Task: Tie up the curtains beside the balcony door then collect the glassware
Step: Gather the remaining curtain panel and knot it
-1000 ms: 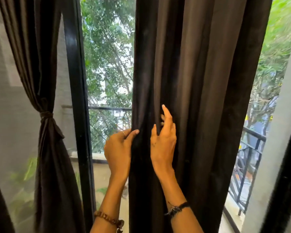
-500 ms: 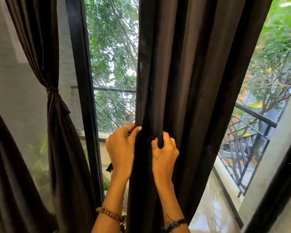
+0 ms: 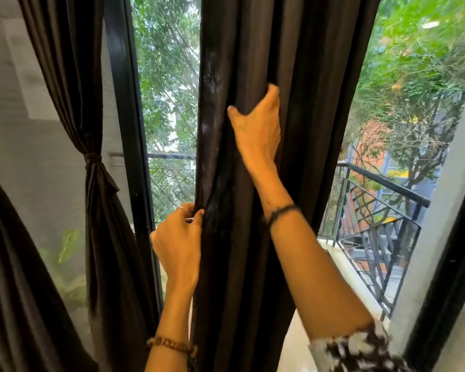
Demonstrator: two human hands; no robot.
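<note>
both grips clutch the hanging curtain (image 3: 253, 183): left hand (image 3: 179, 237) pinches its edge low, right hand (image 3: 257, 130) bunches folds higher. gather every pleat tightly before tying.

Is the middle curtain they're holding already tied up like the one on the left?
No: the middle curtain hangs loose, gripped by the left hand and right hand, while only the left curtain has a tie.

three dark curtains (image 3: 279, 183), two hands (image 3: 255, 130).
</note>
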